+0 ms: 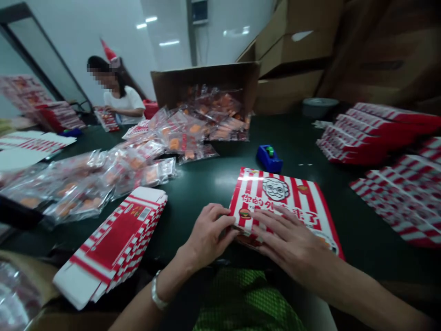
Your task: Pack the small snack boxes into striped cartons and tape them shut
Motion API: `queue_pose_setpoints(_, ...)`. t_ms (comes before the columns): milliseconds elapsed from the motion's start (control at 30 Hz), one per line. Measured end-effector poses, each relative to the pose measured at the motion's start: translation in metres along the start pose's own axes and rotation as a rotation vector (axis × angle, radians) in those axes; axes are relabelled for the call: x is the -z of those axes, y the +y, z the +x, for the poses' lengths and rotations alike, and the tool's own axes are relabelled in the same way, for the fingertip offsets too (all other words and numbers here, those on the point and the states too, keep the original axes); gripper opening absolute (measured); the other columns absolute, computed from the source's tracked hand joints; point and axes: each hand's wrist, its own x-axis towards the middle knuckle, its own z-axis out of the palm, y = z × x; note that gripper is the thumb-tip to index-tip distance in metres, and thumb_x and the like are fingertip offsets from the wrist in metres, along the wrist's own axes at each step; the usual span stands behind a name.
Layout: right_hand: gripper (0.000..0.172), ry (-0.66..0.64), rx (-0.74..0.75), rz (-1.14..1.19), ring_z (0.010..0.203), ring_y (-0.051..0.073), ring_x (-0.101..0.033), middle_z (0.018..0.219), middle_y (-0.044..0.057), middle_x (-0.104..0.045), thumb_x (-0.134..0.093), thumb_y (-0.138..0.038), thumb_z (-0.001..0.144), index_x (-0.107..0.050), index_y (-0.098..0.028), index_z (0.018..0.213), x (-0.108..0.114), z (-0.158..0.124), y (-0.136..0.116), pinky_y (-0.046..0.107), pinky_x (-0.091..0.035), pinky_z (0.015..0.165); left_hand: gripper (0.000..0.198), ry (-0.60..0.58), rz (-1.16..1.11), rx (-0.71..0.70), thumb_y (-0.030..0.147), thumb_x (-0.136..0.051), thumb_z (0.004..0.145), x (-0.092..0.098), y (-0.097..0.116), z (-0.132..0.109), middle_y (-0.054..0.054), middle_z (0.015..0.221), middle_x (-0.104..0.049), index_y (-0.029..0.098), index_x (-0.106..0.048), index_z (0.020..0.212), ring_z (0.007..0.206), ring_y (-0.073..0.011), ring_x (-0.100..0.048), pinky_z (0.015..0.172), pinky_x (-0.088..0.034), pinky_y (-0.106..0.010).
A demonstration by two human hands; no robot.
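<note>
A red-and-white striped carton box (pixel 285 197) lies on the dark green table (pixel 213 179) right in front of me. My left hand (pixel 208 234) curls its fingers against the box's near left edge, gripping it. My right hand (pixel 287 239) lies flat on the lid with its fingers stretched out, pressing the near part down. A bracelet sits on my left wrist.
A stack of flat striped cartons (pixel 113 243) lies at the near left. Clear packets of orange items (pixel 103 179) spill from an open cardboard box (pixel 206 87). A blue tape dispenser (pixel 269 158) stands behind the box. Folded boxes (pixel 372 133) pile at right. A person (pixel 119 99) sits far left.
</note>
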Motion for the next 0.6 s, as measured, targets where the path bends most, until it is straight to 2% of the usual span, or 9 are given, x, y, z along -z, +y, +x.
queue_pose_setpoints(67,0.025,0.079,-0.137,-0.061,0.117,0.027,-0.058,0.125,0.014,-0.063,-0.048,-0.021,0.095,-0.064,-0.017,0.114,0.010,-0.029,0.007,0.051,-0.041,0.103,0.021,-0.109,0.069,-0.083,0.035,-0.067,0.083,0.006,-0.001,0.016,-0.010,0.106,-0.065,0.018,-0.063,0.094,0.108,-0.0271,-0.055,0.093,-0.050,-0.050)
queue_pose_setpoints(133,0.027,0.144,-0.235,-0.048,0.121,0.028,-0.055,0.125,0.015,-0.063,-0.051,-0.021,0.094,-0.063,-0.016,0.118,0.013,-0.057,0.013,0.050,-0.043,0.101,0.035,-0.222,0.088,-0.213,0.046,-0.068,0.081,0.001,-0.001,0.033,-0.012,0.121,-0.063,0.018,-0.062,0.100,0.122,-0.0316,-0.048,0.101,-0.044,-0.054)
queue_pose_setpoints(233,0.035,0.235,-0.280,0.099,0.128,0.028,-0.049,0.124,0.014,-0.063,-0.055,-0.019,0.092,-0.058,-0.017,0.127,0.005,-0.077,0.021,0.050,-0.047,0.100,0.037,-0.309,0.046,-0.340,0.042,-0.062,0.087,-0.018,0.001,0.045,-0.010,0.126,-0.063,0.018,-0.059,0.115,0.125,-0.0263,-0.051,0.104,-0.046,-0.047)
queue_pose_setpoints(333,0.037,0.284,-0.227,0.247,0.132,0.026,-0.045,0.126,0.013,-0.063,-0.054,-0.020,0.093,-0.056,-0.018,0.129,-0.012,-0.063,0.032,0.052,-0.045,0.103,0.023,-0.202,0.080,-0.264,0.029,-0.057,0.091,-0.024,0.008,0.035,-0.008,0.112,-0.070,0.017,-0.062,0.110,0.113,-0.0229,-0.061,0.097,-0.053,-0.042)
queue_pose_setpoints(467,0.031,0.265,-0.077,0.478,0.135,0.023,-0.041,0.126,0.013,-0.063,-0.047,-0.026,0.096,-0.062,-0.014,0.120,-0.029,-0.017,0.051,0.050,-0.041,0.108,0.022,-0.071,0.296,-0.103,0.020,-0.053,0.091,-0.009,0.012,0.012,-0.008,0.109,-0.072,0.018,-0.064,0.109,0.107,-0.0242,-0.064,0.087,-0.059,-0.042)
queue_pose_setpoints(533,0.031,0.208,-0.043,0.606,0.135,0.021,-0.040,0.125,0.011,-0.064,-0.044,-0.027,0.097,-0.064,-0.015,0.118,-0.031,-0.001,0.065,0.049,-0.039,0.109,0.023,-0.014,0.386,-0.059,0.020,-0.052,0.091,-0.004,0.008,0.007,-0.007,0.108,-0.072,0.020,-0.065,0.110,0.105,-0.0237,-0.066,0.083,-0.061,-0.041)
queue_pose_setpoints(600,0.030,0.124,-0.087,0.730,0.135,0.022,-0.040,0.128,0.009,-0.062,-0.047,-0.028,0.096,-0.064,-0.019,0.118,-0.032,0.005,0.085,0.048,-0.038,0.110,0.023,0.014,0.442,-0.058,0.022,-0.052,0.091,-0.004,0.001,0.007,-0.006,0.108,-0.072,0.022,-0.066,0.109,0.104,-0.0230,-0.066,0.081,-0.062,-0.038)
